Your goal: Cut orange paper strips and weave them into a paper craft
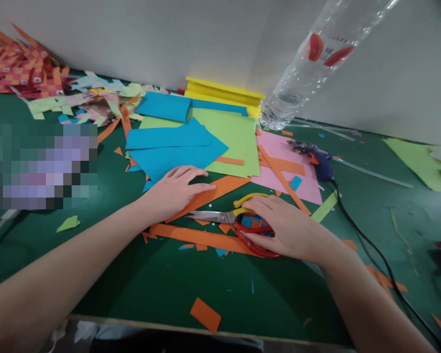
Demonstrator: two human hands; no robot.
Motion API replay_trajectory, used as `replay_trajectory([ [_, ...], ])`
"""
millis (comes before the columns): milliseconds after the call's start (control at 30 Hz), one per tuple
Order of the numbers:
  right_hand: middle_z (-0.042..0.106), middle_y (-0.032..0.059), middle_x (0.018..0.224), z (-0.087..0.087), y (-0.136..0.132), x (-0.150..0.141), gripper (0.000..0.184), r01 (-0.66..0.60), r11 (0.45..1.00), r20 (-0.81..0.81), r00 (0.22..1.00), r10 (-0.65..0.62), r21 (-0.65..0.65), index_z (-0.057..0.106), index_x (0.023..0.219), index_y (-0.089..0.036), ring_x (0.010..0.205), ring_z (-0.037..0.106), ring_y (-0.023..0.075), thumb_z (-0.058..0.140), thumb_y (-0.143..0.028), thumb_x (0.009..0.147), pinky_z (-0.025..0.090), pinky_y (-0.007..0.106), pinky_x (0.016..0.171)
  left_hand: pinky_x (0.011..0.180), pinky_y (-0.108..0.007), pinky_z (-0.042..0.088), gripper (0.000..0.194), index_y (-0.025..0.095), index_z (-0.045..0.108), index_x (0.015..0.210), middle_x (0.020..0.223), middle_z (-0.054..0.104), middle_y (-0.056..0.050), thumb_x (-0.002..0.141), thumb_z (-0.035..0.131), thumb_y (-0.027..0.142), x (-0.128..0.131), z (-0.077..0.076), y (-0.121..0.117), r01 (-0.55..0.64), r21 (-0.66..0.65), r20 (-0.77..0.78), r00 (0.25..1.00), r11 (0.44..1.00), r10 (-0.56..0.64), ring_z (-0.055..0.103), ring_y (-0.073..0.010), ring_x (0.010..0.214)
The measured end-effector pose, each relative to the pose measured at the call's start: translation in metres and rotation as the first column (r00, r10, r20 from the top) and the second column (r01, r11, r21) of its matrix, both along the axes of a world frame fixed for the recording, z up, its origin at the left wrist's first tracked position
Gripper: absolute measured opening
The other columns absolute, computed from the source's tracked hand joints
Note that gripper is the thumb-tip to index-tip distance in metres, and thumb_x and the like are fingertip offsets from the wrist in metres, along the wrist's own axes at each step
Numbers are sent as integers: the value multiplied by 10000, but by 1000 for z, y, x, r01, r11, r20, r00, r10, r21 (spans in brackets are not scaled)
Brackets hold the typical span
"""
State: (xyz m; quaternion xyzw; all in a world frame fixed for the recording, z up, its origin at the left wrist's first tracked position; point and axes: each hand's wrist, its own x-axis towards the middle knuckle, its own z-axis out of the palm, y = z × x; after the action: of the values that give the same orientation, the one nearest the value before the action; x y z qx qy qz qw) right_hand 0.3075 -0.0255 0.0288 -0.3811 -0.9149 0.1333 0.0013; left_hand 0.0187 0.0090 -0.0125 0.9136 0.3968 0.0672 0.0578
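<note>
My left hand [176, 191] lies with fingers stretched out over the edge of a blue paper sheet [169, 157] and an orange paper strip [224, 190]. Its thumb and fingertips point right, and nothing is gripped in it. My right hand [282, 223] is closed on the handles of a pair of scissors [220, 216] with red and yellow grips. The scissors lie low over the table, blades pointing left towards my left hand. Below them runs a second orange strip [202, 238], with small orange and blue scraps around it. Part of the handles is hidden by my fingers.
Green [238, 142] and pink sheets [312, 181] lie behind my hands. A plastic bottle [297, 83] stands at the wall beside a folded yellow piece [224, 90]. At right is a glue gun [323, 164] with a black cord. Woven paper pieces [33, 73] are piled far left.
</note>
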Motion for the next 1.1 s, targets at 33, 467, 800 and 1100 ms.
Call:
replay_trajectory([
  [33, 657, 133, 1250, 0, 0, 0, 433, -2, 1000, 1, 1000, 2, -2, 583, 1236, -171, 1115, 628, 315, 516, -457, 918, 545, 470, 875, 1098, -478, 371, 614, 321, 531, 1380, 1458, 437, -65, 896, 357, -14, 0, 0, 0, 0, -2, 2, 1000, 1000, 0, 358, -267, 1369],
  [467, 672, 125, 1226, -1, -2, -4, 428, -2, 999, -14, 1000, 2, 38, 588, 1239, -174, 1112, 636, 301, 538, -448, 914, 519, 477, 938, 1097, -473, 370, 584, 315, 537, 1375, 1449, 444, -60, 913, 342, 14, -1, 1, -1, 4, -1, 2, 1000, 1000, -4, 357, -264, 1360],
  [800, 646, 132, 1280, 1, -1, -1, 443, 0, 1000, -1, 1000, 0, -5, 576, 1261, -176, 1145, 620, 318, 532, -447, 914, 515, 517, 947, 1108, -471, 356, 583, 319, 538, 1374, 1464, 438, -54, 918, 344, 13, 1, 3, -1, -7, -24, 2, 1000, 1000, 7, 351, -267, 1376],
  [1100, 661, 135, 1248, 2, -1, 0, 409, -7, 1000, -10, 1000, 7, 4, 592, 1227, -178, 1127, 632, 314, 534, -435, 914, 537, 490, 914, 1103, -465, 368, 559, 330, 540, 1370, 1461, 448, -41, 939, 327, 44, 0, 2, 0, -9, -25, 28, 1000, 1000, 10, 363, -252, 1362],
])
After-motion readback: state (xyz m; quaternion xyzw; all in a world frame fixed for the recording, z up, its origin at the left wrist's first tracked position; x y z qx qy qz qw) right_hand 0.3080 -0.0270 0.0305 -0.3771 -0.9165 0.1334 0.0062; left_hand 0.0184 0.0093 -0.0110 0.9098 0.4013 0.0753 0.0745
